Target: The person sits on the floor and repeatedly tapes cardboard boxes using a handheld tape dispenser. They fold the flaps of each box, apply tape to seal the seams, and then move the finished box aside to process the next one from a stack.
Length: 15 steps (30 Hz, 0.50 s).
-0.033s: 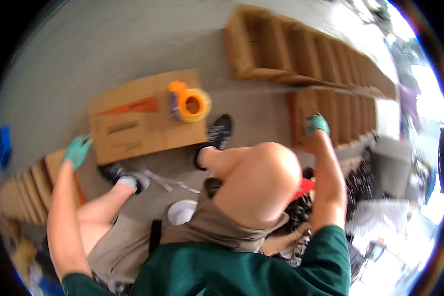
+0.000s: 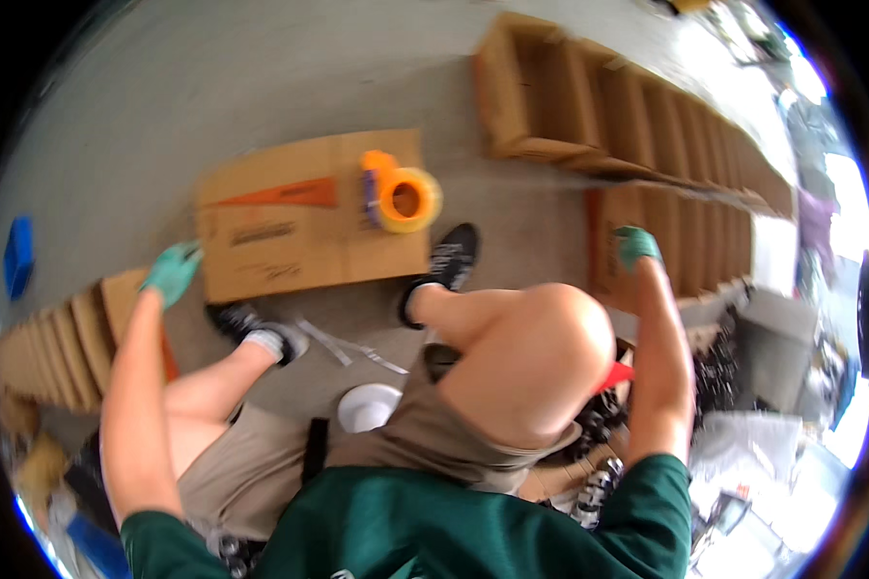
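A closed brown carton (image 2: 290, 241) with an orange stripe lies on the floor in front of me. On its right part rests an orange tape dispenser (image 2: 401, 193) with a roll of clear tape. My left hand (image 2: 172, 274), in a green glove, is beside the carton's left edge. Its fingers are stretched out and hold nothing visible; whether they touch the carton I cannot tell. On the right, my gloved right hand (image 2: 635, 246) is at the near row of open boxes (image 2: 686, 236), over the end box's side. Its fingers are blurred and partly hidden.
A longer row of open boxes (image 2: 550, 92) stands farther back at the right. More brown boxes (image 2: 68, 347) are at my left, near a blue object (image 2: 17, 257). A white bowl-like item (image 2: 368, 407) and pale strips (image 2: 343, 347) lie between my legs. A grey bin (image 2: 777, 333) stands at right.
The whole scene has shifted slightly to the right in the picture. Both hands keep about the same place beside the boxes; nothing has visibly been taken hold of or let go.
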Motion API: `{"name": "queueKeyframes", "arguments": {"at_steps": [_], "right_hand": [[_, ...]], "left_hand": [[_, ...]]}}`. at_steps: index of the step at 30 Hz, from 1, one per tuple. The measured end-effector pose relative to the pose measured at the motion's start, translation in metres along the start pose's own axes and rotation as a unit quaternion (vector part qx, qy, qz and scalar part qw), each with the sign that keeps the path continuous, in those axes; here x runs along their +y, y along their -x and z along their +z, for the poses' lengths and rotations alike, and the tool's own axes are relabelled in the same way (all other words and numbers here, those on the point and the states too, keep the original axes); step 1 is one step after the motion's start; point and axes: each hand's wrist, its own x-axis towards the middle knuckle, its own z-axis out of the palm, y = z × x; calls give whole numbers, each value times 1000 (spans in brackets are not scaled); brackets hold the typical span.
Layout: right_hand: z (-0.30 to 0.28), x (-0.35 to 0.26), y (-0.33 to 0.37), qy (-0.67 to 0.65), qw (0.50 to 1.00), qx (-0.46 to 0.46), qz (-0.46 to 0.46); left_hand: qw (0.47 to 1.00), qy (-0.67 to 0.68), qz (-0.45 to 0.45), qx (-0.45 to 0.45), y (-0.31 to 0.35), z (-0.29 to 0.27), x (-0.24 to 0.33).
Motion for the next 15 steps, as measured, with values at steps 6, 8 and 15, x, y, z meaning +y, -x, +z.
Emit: {"name": "queueKeyframes", "arguments": {"at_steps": [6, 8, 15], "right_hand": [[-210, -236, 84, -187, 939, -65, -282], [-234, -304, 113, -194, 908, -159, -336], [-134, -460, 135, 75, 931, -9, -356]], "left_hand": [[982, 60, -163, 78, -17, 62, -50], [971, 74, -201, 109, -24, 80, -55], [939, 274, -163, 130, -48, 134, -93]]}}
